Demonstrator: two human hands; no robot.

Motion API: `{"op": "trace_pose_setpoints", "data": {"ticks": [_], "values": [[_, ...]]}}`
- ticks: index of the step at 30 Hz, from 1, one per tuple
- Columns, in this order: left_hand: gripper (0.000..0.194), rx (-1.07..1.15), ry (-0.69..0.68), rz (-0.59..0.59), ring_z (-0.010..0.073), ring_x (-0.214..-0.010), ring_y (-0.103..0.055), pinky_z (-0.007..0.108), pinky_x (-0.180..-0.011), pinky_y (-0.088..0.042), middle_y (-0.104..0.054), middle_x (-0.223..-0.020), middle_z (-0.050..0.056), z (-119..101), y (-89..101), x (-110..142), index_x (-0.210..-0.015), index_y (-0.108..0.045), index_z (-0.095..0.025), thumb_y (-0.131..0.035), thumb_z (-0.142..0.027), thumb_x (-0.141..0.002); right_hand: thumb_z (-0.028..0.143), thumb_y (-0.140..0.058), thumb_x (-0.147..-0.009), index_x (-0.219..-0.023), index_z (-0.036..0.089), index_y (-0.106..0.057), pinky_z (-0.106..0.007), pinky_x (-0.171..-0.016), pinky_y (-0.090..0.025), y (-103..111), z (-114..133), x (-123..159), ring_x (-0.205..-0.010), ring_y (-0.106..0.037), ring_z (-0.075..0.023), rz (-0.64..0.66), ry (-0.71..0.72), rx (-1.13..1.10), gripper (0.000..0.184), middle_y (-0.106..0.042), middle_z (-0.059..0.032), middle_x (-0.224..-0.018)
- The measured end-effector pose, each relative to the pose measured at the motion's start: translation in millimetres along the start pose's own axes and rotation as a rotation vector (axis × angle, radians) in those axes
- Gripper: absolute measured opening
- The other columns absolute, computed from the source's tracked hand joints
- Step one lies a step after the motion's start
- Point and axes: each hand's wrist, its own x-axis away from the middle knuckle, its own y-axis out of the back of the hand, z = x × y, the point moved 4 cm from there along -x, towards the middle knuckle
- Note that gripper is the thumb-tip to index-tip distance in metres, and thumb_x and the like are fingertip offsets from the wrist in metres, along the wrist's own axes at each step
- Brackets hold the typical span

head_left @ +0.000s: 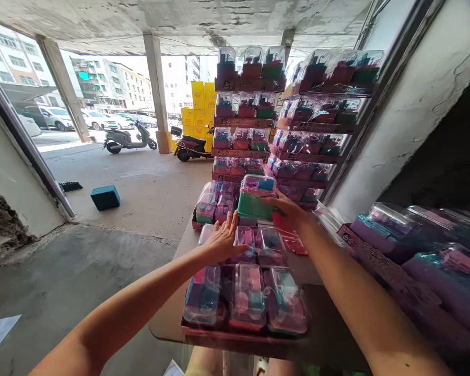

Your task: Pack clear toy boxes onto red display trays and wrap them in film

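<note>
While both arms reach forward over the counter (pixel 168 321), the left hand (pixel 220 241) lies open and flat, fingers spread, against the side of a clear-lidded case (pixel 244 241) in the middle tray. The right hand (pixel 288 210) wraps its fingers around the far side of a green case (pixel 254 198), which it holds just above the trays, its transparent lid showing blue and pink pieces inside.

Nearest the camera, a shallow red tray (pixel 243 334) holds three clear cases side by side, each with pastel toy parts that blur together under the shiny wrap. Behind it, another row shows at least two cases, the left one partly hidden by the hand.

Further back rise two stacks of trays (pixel 282 104), five tiers showing in the left stack, each tier with three cases coloured purple, red and green; the right stack leans and its lower tiers are hard to count.

At the right edge, more purple packs (pixel 411 245) are cut off and blurred.
</note>
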Motion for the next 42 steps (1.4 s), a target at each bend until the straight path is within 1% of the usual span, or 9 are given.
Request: {"op": "trace_pose_setpoints", "data": {"ticks": [8,13,16,19,25,29,34,38,42], "values": [[0.1,0.029,-0.002,-0.057,0.0292,-0.142,-0.014,0.056,-0.112,-0.009,-0.011,-0.153,0.024,9.6,-5.9,-6.6,-0.147,0.004,-0.009,-0.054,-0.051,-0.077,0.031,-0.08,-0.054,-0.114,0.023,-0.059,-0.037,-0.093,-0.043,9.5,-9.9,68.9,-0.1,-0.06,-0.0231,0.071,0.128,0.004,0.064,-0.068,-0.0028,-0.105],[0.11,0.205,-0.018,-0.058,0.0348,-0.14,-0.018,0.058,-0.11,-0.005,-0.018,-0.151,0.024,15.1,7.9,-9.2,-0.147,-0.011,-0.011,-0.072,-0.046,-0.062,0.032,-0.08,-0.055,-0.118,0.027,-0.057,-0.036,-0.092,-0.045,3.7,-19.3,79.3,-0.103,-0.058,-0.0209,0.096,0.135,0.032,0.067,-0.065,-0.0019,-0.11],[0.103,0.393,0.024,-0.177,0.036,-0.139,-0.022,0.053,-0.112,-0.009,-0.03,-0.148,0.023,25.1,25.1,4.1,-0.142,-0.029,-0.012,-0.077,-0.043,-0.056,0.032,-0.081,-0.053,-0.124,0.029,-0.052,-0.036,-0.093,-0.044,3.9,-13.7,82.8,-0.106,-0.056,-0.0209,0.088,0.133,0.08,0.077,-0.061,-0.0024,-0.117],[0.09,0.457,0.087,-0.316,0.0346,-0.139,-0.021,0.047,-0.113,-0.016,-0.032,-0.148,0.02,41.4,32.1,41.4,-0.137,-0.037,-0.012,-0.07,-0.049,-0.062,0.036,-0.082,-0.052,-0.128,0.029,-0.047,-0.038,-0.095,-0.042,12.2,-14.4,100.7,-0.116,-0.05,-0.0235,-0.086,0.09,0.148,0.083,-0.054,-0.005,-0.126],[0.086,0.828,0.315,-0.473,0.0332,-0.129,-0.043,0.045,-0.1,-0.041,-0.043,-0.141,0.017,68.4,-13.5,161.5,-0.137,-0.035,-0.022,-0.064,-0.061,-0.065,0.057,-0.066,-0.066,-0.108,0.027,-0.055,-0.038,-0.084,-0.047,17.0,-60.1,206.1,-0.093,-0.06,-0.0242,-0.573,-0.045,0.119,0.052,-0.065,-0.0048,-0.096],[0.061,1.04,0.494,-0.463,0.0253,-0.091,-0.064,0.034,-0.075,-0.053,-0.067,-0.095,0.009,56.2,-54.4,211.8,-0.099,-0.057,-0.02,-0.066,-0.065,-0.06,0.069,-0.057,-0.068,-0.087,0.025,-0.062,-0.036,-0.075,-0.049,-12.0,-92.8,271.2,-0.081,-0.063,-0.0246,-0.543,-0.223,0.043,0.048,-0.067,-0.0049,-0.08],[0.054,1.116,0.521,-0.483,0.0159,-0.061,-0.055,0.026,-0.058,-0.044,-0.06,-0.063,0.001,28.6,-70.3,216.9,-0.069,-0.056,-0.018,-0.061,-0.071,-0.058,0.069,-0.066,-0.056,-0.075,0.024,-0.065,-0.035,-0.074,-0.048,-41.3,-105.4,296.6,-0.074,-0.061,-0.0234,-0.458,-0.314,-0.045,0.049,-0.066,-0.0029,-0.069],[0.043,1.199,0.396,-0.423,0.0127,-0.054,-0.049,0.025,-0.058,-0.04,-0.057,-0.054,-0.002,16.9,-73.9,210.1,-0.065,-0.059,-0.018,-0.065,-0.061,-0.062,0.062,-0.075,-0.044,-0.065,0.024,-0.065,-0.03,-0.065,-0.046,-46.5,-114.2,300.3,-0.065,-0.056,-0.0184,-0.567,-0.308,-0.07,0.045,-0.062,0.0004,-0.062],[0.037,1.193,0.347,-0.532,0.0119,-0.054,-0.049,0.023,-0.059,-0.039,-0.055,-0.051,-0.002,19.6,-75.7,214.2,-0.059,-0.058,-0.018,-0.067,-0.053,-0.066,0.056,-0.079,-0.039,-0.063,0.024,-0.066,-0.028,-0.062,-0.045,-51.3,-123.4,301.7,-0.061,-0.054,-0.0161,-0.625,-0.307,-0.134,0.042,-0.06,0.0017,-0.061]]}}
